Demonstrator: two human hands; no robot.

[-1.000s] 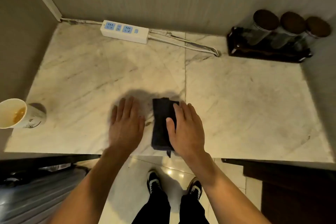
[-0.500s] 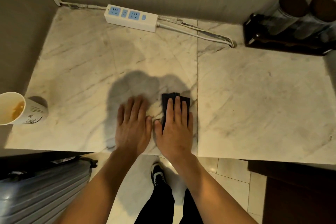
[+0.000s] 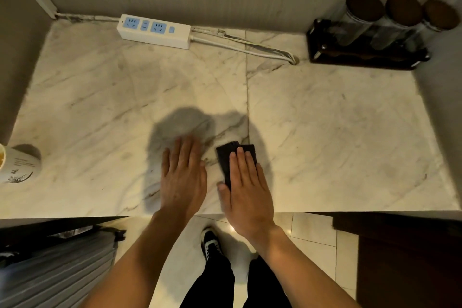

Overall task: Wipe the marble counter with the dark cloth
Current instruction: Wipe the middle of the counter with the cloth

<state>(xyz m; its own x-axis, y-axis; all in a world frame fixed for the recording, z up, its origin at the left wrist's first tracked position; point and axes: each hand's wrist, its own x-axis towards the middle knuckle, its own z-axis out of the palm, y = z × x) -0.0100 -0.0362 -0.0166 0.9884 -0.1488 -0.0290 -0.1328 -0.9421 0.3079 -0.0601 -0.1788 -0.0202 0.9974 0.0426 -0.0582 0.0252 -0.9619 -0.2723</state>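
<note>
A folded dark cloth [image 3: 226, 157] lies on the marble counter [image 3: 337, 132] near its front edge, at the seam between two slabs. My right hand [image 3: 246, 187] presses flat on the cloth with fingers together and covers most of it; only the far end and left side show. My left hand [image 3: 183, 177] lies palm down on the bare marble just left of the cloth, fingers extended, holding nothing.
A white power strip [image 3: 153, 31] with its cable lies along the back wall. Three lidded glass jars in a dark rack [image 3: 367, 50] stand at the back right. A paper cup [image 3: 17, 165] with yellowish liquid stands at the left edge. A grey suitcase [image 3: 50, 270] is below left.
My right hand has turned from angled to straight on the cloth and slid it slightly along the counter's front. The left hand has stayed flat beside it.
</note>
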